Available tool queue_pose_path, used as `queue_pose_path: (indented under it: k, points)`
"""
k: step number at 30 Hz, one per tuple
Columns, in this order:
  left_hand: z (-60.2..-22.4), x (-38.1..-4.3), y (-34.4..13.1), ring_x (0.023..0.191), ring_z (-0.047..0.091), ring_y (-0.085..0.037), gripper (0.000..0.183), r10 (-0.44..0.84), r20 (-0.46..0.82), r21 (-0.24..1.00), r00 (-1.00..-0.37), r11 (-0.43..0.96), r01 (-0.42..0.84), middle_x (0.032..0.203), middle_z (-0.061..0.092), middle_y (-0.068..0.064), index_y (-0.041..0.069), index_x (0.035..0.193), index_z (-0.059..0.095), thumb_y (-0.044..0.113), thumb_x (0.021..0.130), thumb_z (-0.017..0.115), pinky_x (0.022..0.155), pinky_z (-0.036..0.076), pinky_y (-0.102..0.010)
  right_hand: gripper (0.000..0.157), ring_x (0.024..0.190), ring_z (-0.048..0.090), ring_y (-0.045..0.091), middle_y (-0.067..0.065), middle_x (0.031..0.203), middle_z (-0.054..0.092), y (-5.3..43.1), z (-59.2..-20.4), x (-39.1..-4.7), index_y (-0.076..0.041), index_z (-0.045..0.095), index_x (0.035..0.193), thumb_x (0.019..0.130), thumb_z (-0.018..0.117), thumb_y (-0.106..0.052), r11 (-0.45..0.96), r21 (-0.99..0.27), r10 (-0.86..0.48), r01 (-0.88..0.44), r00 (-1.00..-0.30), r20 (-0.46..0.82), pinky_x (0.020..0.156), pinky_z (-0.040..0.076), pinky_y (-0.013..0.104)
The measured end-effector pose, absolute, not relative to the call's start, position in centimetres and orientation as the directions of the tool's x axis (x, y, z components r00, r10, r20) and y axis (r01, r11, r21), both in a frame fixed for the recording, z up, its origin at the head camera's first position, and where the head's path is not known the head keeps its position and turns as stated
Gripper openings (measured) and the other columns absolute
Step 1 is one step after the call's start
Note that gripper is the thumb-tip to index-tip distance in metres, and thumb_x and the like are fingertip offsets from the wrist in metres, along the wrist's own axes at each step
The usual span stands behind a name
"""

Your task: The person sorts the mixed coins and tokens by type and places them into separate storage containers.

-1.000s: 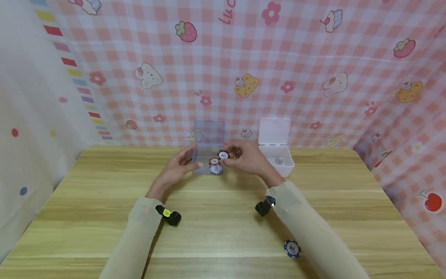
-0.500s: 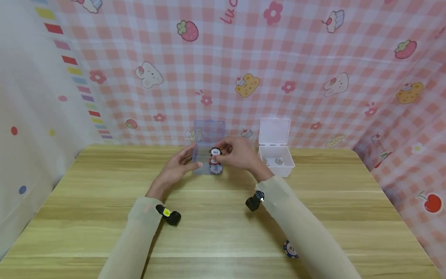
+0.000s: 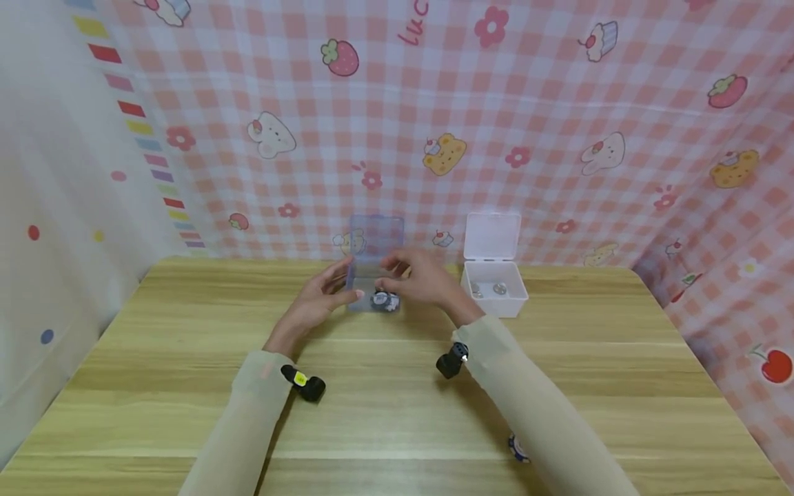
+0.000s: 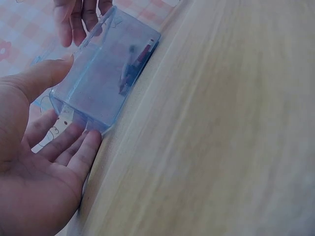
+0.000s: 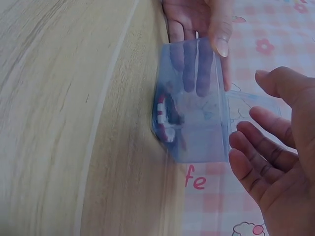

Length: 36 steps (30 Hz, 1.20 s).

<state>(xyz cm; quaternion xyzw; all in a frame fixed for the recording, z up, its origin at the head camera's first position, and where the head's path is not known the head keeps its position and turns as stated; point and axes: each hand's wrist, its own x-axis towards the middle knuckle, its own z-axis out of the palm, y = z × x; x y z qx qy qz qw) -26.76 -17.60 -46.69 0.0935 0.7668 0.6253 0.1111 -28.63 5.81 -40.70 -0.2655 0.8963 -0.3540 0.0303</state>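
A clear bluish plastic box [image 3: 356, 302] with its lid raised stands at the back of the table. My left hand [image 3: 313, 303] is at its left end, straight fingers touching the end wall and thumb by the rim, as the left wrist view shows. Over the box's right side, my right hand [image 3: 422, 277] hovers with loosely bent fingers and nothing between them. Poker chips lie low in the box: a black-and-white chip [image 3: 382, 299] over other chips, and a red-and-white chip [image 5: 161, 118] seen through the wall. A dark chip beside it is blurred.
A white lidded box [image 3: 505, 308], lid up, stands to the right with several silvery coins [image 3: 500, 288] inside. Partly under the right sleeve, a blue-and-white poker chip [image 3: 516, 448] lies on the wooden table [image 3: 372, 399]. Checked cloth [image 3: 384, 103] hangs behind the table.
My right hand carried the black chip left over the box and let it go; the chip dropped onto the others. The left hand stayed at the box's left end.
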Motion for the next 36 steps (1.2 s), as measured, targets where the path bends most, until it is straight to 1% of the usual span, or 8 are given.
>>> queue_pose_path:
  k: [6, 11, 15, 21, 23, 26, 29, 36]
  points:
    - [-46.9, -27.0, -17.6, 0.141, 0.025, -0.025, 0.079, 0.292, -0.048, 0.981, -0.955, 0.195, 0.010, 0.154, 0.026, -0.003, 0.032, 0.147, 0.028, 0.032, 0.082, 0.072, 0.113, 0.029, -0.046, 0.037, 0.098, 0.061, 0.020, 0.002, 0.111, 0.064, 6.7, -40.2, -28.1, -0.016, 0.065, 0.111, 0.082, 0.071, -0.038, 0.602, -0.641, -0.498, -0.477, -0.851, 0.166, 0.078, 0.054, 0.031]
    - [-47.0, -27.1, -17.6, 0.141, 0.026, -0.024, 0.078, 0.285, -0.056, 0.981, -0.957, 0.193, 0.000, 0.154, 0.027, -0.002, 0.032, 0.147, 0.029, 0.031, 0.082, 0.072, 0.113, 0.030, -0.046, 0.042, 0.099, 0.060, 0.018, -0.003, 0.113, 0.061, 7.7, -39.7, -27.6, -0.018, 0.063, 0.115, 0.082, 0.071, -0.042, 0.600, -0.622, -0.514, -0.504, -0.838, 0.183, 0.076, 0.054, 0.029]
    - [-47.0, -27.1, -17.7, 0.141, 0.026, -0.022, 0.079, 0.277, -0.069, 0.981, -0.958, 0.193, -0.015, 0.153, 0.027, 0.001, 0.034, 0.146, 0.030, 0.034, 0.080, 0.074, 0.113, 0.031, -0.044, 0.045, 0.100, 0.060, 0.020, -0.004, 0.116, 0.060, 8.6, -39.3, -27.2, -0.021, 0.061, 0.118, 0.082, 0.069, -0.046, 0.598, -0.617, -0.527, -0.512, -0.831, 0.179, 0.076, 0.054, 0.030]
    - [-47.0, -27.1, -17.6, 0.141, 0.026, -0.022, 0.080, 0.277, -0.074, 0.979, -0.958, 0.203, -0.017, 0.154, 0.026, 0.001, 0.034, 0.146, 0.029, 0.035, 0.080, 0.074, 0.113, 0.030, -0.045, 0.053, 0.103, 0.059, 0.023, 0.001, 0.119, 0.059, 10.1, -38.6, -26.6, -0.025, 0.056, 0.126, 0.081, 0.068, -0.050, 0.586, -0.619, -0.549, -0.523, -0.818, 0.171, 0.079, 0.055, 0.038]
    - [-46.9, -27.0, -17.6, 0.141, 0.026, -0.023, 0.080, 0.276, -0.072, 0.979, -0.958, 0.205, -0.014, 0.154, 0.026, 0.000, 0.034, 0.146, 0.029, 0.035, 0.080, 0.074, 0.113, 0.030, -0.045, 0.054, 0.104, 0.059, 0.025, 0.001, 0.120, 0.058, 10.7, -38.4, -26.4, -0.027, 0.054, 0.129, 0.082, 0.068, -0.047, 0.585, -0.617, -0.559, -0.526, -0.813, 0.163, 0.080, 0.054, 0.040]
    - [-46.9, -27.1, -17.6, 0.141, 0.026, -0.023, 0.080, 0.275, -0.067, 0.980, -0.959, 0.201, -0.011, 0.154, 0.026, -0.001, 0.034, 0.146, 0.029, 0.035, 0.080, 0.074, 0.113, 0.029, -0.045, 0.055, 0.105, 0.058, 0.024, -0.002, 0.121, 0.057, 11.6, -38.2, -26.0, -0.030, 0.049, 0.133, 0.083, 0.068, -0.043, 0.595, -0.612, -0.563, -0.521, -0.814, 0.145, 0.082, 0.054, 0.042]
    - [-46.9, -27.1, -17.6, 0.141, 0.026, -0.024, 0.082, 0.277, -0.063, 0.981, -0.959, 0.195, -0.008, 0.154, 0.026, -0.002, 0.033, 0.147, 0.029, 0.035, 0.079, 0.075, 0.114, 0.028, -0.045, 0.058, 0.105, 0.058, 0.022, -0.003, 0.123, 0.055, 12.4, -38.2, -25.5, -0.031, 0.045, 0.136, 0.084, 0.068, -0.042, 0.596, -0.610, -0.569, -0.522, -0.811, 0.137, 0.083, 0.053, 0.044]
    - [-46.9, -27.0, -17.5, 0.140, 0.027, -0.023, 0.082, 0.276, -0.062, 0.980, -0.959, 0.197, -0.007, 0.154, 0.026, -0.002, 0.033, 0.147, 0.029, 0.035, 0.079, 0.075, 0.114, 0.028, -0.045, 0.065, 0.104, 0.059, 0.019, -0.006, 0.121, 0.056, 14.0, -38.4, -24.0, -0.032, 0.041, 0.138, 0.081, 0.069, -0.047, 0.600, -0.602, -0.568, -0.527, -0.810, 0.143, 0.079, 0.052, 0.035]
